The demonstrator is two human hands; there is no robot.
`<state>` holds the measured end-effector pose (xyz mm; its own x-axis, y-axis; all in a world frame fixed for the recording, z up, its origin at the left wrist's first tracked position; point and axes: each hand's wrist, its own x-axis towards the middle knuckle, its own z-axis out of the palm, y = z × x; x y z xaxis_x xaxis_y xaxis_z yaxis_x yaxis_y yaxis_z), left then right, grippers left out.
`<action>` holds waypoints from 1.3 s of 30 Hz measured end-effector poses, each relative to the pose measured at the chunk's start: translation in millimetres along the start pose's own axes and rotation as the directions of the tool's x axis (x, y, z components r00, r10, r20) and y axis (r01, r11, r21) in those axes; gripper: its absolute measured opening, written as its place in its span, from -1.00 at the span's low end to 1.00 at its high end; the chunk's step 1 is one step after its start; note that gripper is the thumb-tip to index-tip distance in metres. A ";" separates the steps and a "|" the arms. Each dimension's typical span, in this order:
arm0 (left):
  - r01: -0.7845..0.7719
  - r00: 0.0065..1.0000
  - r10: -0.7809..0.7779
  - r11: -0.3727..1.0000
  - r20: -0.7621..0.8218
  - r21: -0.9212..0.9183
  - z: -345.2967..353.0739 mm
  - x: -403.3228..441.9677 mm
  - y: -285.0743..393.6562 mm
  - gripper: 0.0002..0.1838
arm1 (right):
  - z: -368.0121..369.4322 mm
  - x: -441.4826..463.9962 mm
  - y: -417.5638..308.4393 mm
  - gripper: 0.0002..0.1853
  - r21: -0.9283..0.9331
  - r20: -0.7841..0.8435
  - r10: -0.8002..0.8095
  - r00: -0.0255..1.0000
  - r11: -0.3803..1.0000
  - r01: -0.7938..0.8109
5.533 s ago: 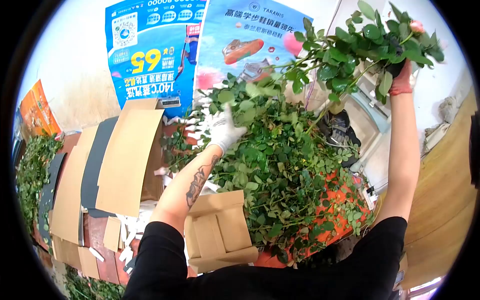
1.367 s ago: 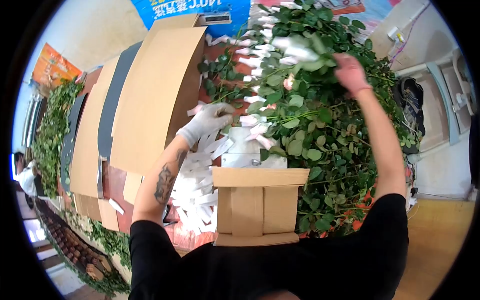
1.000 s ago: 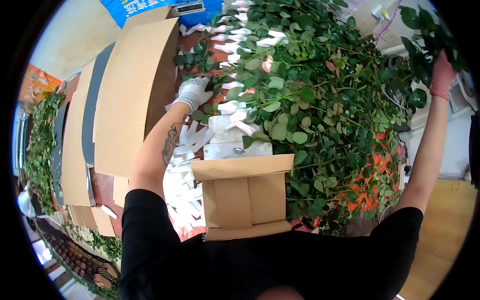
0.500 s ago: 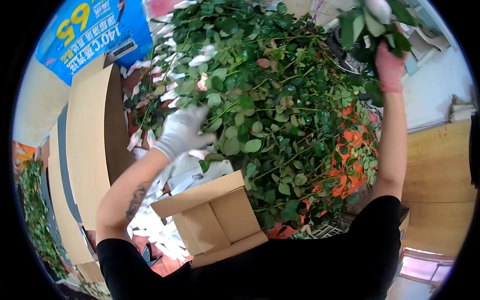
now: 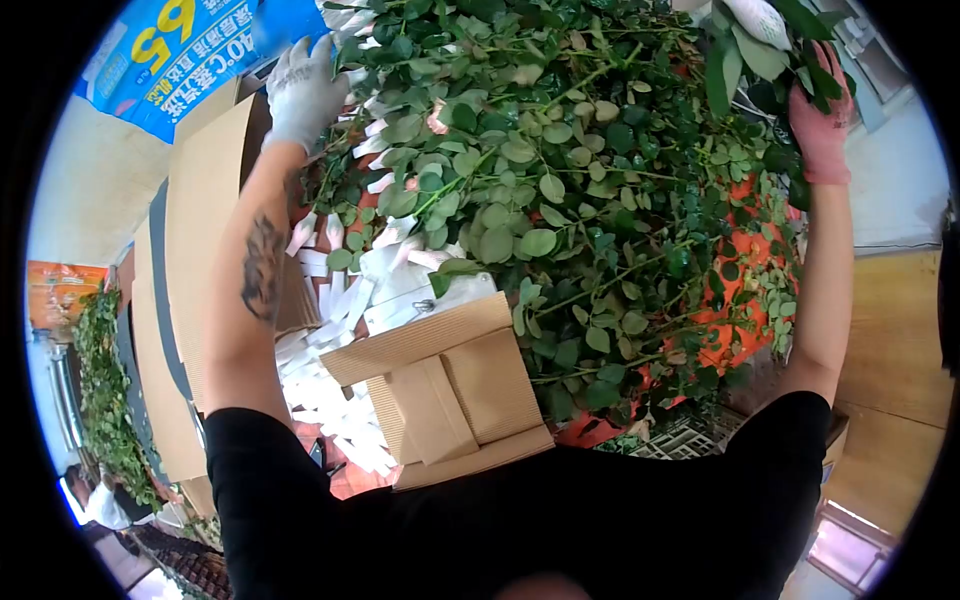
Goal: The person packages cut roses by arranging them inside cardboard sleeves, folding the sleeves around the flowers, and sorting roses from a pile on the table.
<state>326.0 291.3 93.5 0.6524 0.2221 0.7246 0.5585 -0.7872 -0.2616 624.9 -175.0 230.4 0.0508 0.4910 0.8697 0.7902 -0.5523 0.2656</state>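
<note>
My left hand (image 5: 303,95), in a white glove, is raised at the upper left with its fingers apart and nothing in it. It is beside a row of white-wrapped buds at the left edge of a large heap of leafy rose stems (image 5: 560,200). My right hand (image 5: 822,115), in a pink glove, grips leafy stems (image 5: 765,60) at the upper right, where a bud in a white sleeve (image 5: 757,20) shows. An open cardboard box (image 5: 455,405) is tilted in front of my body, below a white metal plate (image 5: 435,295).
White paper strips (image 5: 335,400) lie left of the box. Large cardboard sheets (image 5: 205,180) stand at the left, with more foliage (image 5: 110,390) beyond. Part of another person (image 5: 105,505) shows at the lower left. A grey crate (image 5: 690,437) sits below the heap's front edge.
My left hand has moved up and away from the middle of the bud row. My right hand still holds its stems, a little farther right. The view has shifted slightly.
</note>
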 end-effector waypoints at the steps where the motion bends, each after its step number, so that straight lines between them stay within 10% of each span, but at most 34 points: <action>1: 0.003 0.991 0.030 0.970 0.130 -0.243 -32.4 3.2 14.3 -0.52 | 1.1 -3.4 0.0 -0.54 0.016 0.007 0.027 1.000 1.000 -0.027; 4: 0.015 0.848 0.311 0.795 0.429 -0.607 -57.9 -42.4 68.1 -0.37 | 1.4 -17.2 -3.7 -0.53 0.069 0.057 0.094 0.994 0.993 -0.098; 8: 0.173 0.584 0.397 0.791 0.708 -0.586 -51.8 -76.1 123.9 -0.12 | 17.1 -31.6 -9.3 -0.47 0.057 0.024 0.023 0.999 0.998 -0.024; 10: 0.115 0.571 0.413 0.816 0.710 -0.567 -37.1 -81.7 135.5 -0.14 | -13.8 -12.7 -41.4 -0.33 0.092 0.239 0.281 0.929 0.946 -0.310; 13: -0.127 0.452 0.416 0.906 0.789 -0.405 -48.7 -76.8 161.0 -0.31 | -14.9 1.2 -18.3 -0.40 -0.052 0.260 -0.008 0.965 0.998 0.023; 19: 0.057 0.482 0.394 0.877 0.782 -0.477 -26.3 -63.4 154.3 -0.53 | -51.0 -23.7 -10.1 -0.33 -0.168 0.277 0.035 0.960 0.986 0.012; 21: 0.079 0.717 0.373 0.795 0.588 -0.601 -9.9 -53.0 138.5 -0.56 | -53.6 -28.6 2.2 -0.31 -0.203 0.332 0.158 0.930 0.975 -0.093; 26: 0.560 0.670 0.342 0.350 0.659 -0.751 -16.6 58.8 76.7 -0.65 | -51.0 -36.0 10.0 -0.38 -0.109 0.204 0.152 0.967 0.985 -0.132; 29: 0.484 0.783 0.275 0.296 0.558 -0.824 -28.9 75.2 38.8 -0.69 | -54.0 -28.1 2.8 -0.40 -0.107 0.216 0.099 0.971 0.991 -0.078; 31: 0.559 0.719 0.251 0.345 0.648 -0.754 -30.1 71.8 4.3 -0.65 | -55.7 -25.6 -2.4 -0.41 -0.002 0.221 0.058 0.974 0.998 -0.059; 35: 0.240 0.889 -0.051 0.898 0.455 -0.368 -20.9 26.3 -29.9 -0.66 | -40.1 -35.7 -1.4 -0.37 -0.213 0.277 0.043 0.960 0.977 0.018; 37: 0.237 0.884 -0.124 0.950 0.450 -0.202 -0.2 1.3 -41.1 -0.64 | -20.1 -39.4 2.1 -0.40 0.269 0.374 -0.022 0.927 0.959 -0.086; 38: 0.276 0.834 -0.160 0.950 0.527 -0.148 -4.5 -4.2 -37.3 -0.64 | -20.1 -38.5 -30.9 -0.29 0.167 0.452 -0.127 0.883 0.984 0.056; 39: 0.310 0.777 -0.195 0.946 0.598 -0.095 -9.6 -8.0 -30.6 -0.63 | 4.3 -53.6 -44.9 -0.24 0.657 0.567 -0.088 0.819 0.648 -0.385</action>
<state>298.8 308.1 101.9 0.7045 0.6704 0.2329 0.6822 -0.7302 0.0379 589.3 -173.6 170.1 0.3182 0.8327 0.4532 0.8939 -0.1043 -0.4360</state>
